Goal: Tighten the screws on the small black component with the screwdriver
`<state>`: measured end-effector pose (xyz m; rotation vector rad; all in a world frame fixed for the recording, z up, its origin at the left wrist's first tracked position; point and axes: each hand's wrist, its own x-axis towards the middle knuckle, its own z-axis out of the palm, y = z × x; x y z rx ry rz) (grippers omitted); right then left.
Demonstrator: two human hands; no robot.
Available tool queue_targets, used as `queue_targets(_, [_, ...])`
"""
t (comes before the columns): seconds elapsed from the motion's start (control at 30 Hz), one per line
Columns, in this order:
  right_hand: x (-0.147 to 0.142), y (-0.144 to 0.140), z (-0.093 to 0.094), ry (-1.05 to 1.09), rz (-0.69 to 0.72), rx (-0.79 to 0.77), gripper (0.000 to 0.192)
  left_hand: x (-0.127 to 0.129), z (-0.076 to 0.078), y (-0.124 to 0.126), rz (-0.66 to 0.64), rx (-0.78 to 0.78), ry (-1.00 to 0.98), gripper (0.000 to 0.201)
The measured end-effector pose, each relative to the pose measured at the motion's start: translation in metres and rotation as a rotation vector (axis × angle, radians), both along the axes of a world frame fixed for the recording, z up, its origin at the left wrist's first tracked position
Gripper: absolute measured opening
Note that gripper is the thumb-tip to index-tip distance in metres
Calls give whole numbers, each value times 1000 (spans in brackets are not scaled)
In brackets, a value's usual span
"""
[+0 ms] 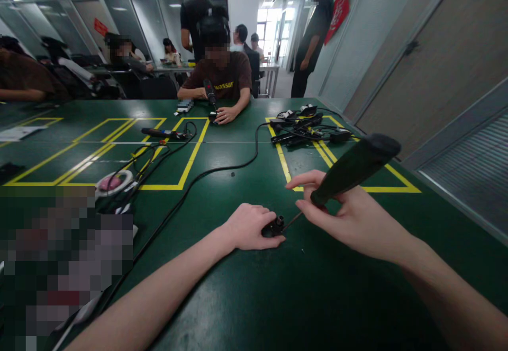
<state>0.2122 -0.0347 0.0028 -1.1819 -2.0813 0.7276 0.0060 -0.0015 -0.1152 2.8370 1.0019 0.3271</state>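
Where a small black part point(270, 228) sits low over the green table point(254, 298), directly in front of us, our left hand point(251, 226) has its fingers and thumb clamped on it from the left side. A short black cylinder point(280, 219) stands up from the part, and beside it ends the thin shaft point(292, 221) of our screwdriver point(355, 168); the contact at the tip is too small for us to tell. Our right hand point(357, 224) has its thumb and fingers closed around the lower end of the dark handle, which tilts up and to the right, the index finger reaching out past it.

Beyond our hands we see a small dark piece point(233, 174) on the tabletop and a black cable point(206, 172) running from near left to a heap of black devices point(297, 128) over yellow tape lines point(281, 158). To our left lie a white ring point(115, 182) and a dark-handled tool point(154, 132). Across from us, a seated co-worker point(222, 75) holds a dark power tool point(210, 92).
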Motion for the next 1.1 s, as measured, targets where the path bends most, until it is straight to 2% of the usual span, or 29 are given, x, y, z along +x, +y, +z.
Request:
queue_targets(0.37, [2,1,0,-62,-29,68,25,-1,-2,0,-6,7,-8,41])
queue_targets(0.73, [0,0,-2,17,-10,45,26,-1,-2,-1,-5,19,-34,41])
queue_targets(1.0, [3,3,-1,-57,-41,96,26,-1,-2,0,-11,32,-13,41])
queue_targets(1.1, [3,3,-2,-51,-27,72,25,-1,-2,0,-11,29,-11,41])
